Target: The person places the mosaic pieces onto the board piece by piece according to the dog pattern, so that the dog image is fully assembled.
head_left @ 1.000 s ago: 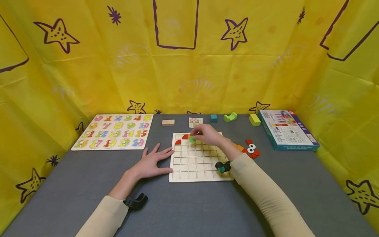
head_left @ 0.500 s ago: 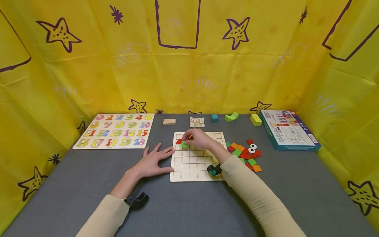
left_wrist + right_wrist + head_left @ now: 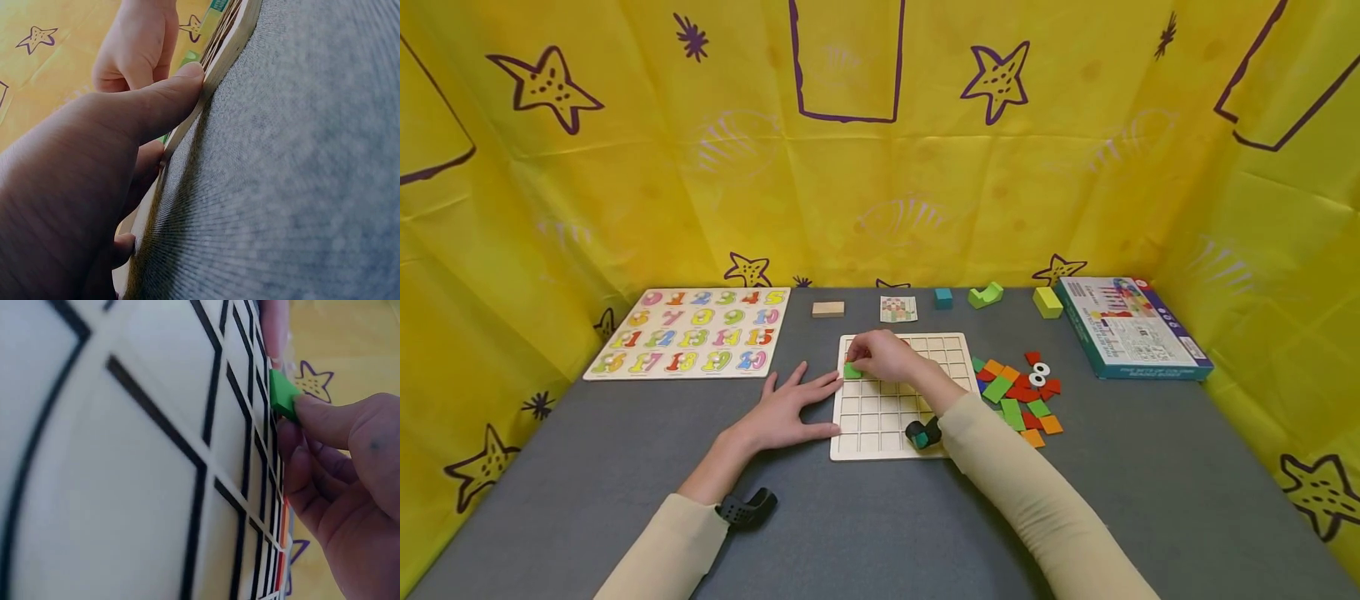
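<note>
Left hand point(image 3: 790, 412) spread against the board's point(image 3: 872, 425) left edge, right hand point(image 3: 883, 357) pinching the green tile point(image 3: 852, 372) near its far-left corner; I'd square tile sides to board sides before pressing flat.

Grid board point(image 3: 881, 423) centre; number board point(image 3: 712, 328) left, loose tiles point(image 3: 997, 389) right, picture card point(image 3: 898, 309) behind.

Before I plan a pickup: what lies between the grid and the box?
In the head view: loose tiles, mostly red, orange and green, and two round white pieces, then a strip of bare table up to the box.
</note>
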